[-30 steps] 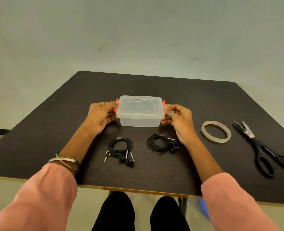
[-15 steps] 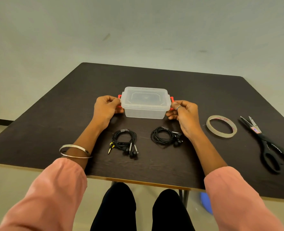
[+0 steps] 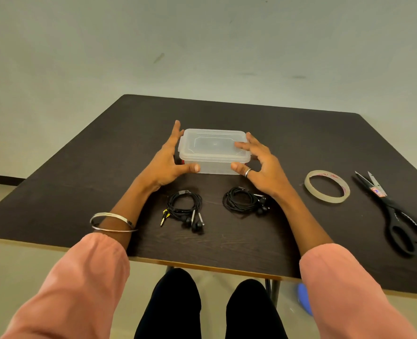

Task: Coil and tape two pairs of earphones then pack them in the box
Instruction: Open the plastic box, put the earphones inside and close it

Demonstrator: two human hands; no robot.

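A clear plastic box (image 3: 214, 146) with its lid on stands in the middle of the dark table (image 3: 80, 192). My left hand (image 3: 164, 165) lies along the box's left side, fingers straight, thumb against the front wall. At the right end, my right hand (image 3: 263, 165) has its fingers spread, with one fingertip on the lid and the thumb at the front. A bit of red clip (image 3: 182, 162) shows under my left hand. Two coiled black earphones lie in front of the box, one pair on the left (image 3: 184, 206) and one pair on the right (image 3: 241, 201).
A roll of clear tape (image 3: 327, 198) lies flat to the right of my right hand. Black scissors (image 3: 395, 216) lie farther right, near the table's right edge. The near table edge runs just behind the earphones, above my knees.
Both hands have let go of the red side clips and spread their fingers around the box. The view has shifted slightly; the earphones, tape and scissors have not moved.
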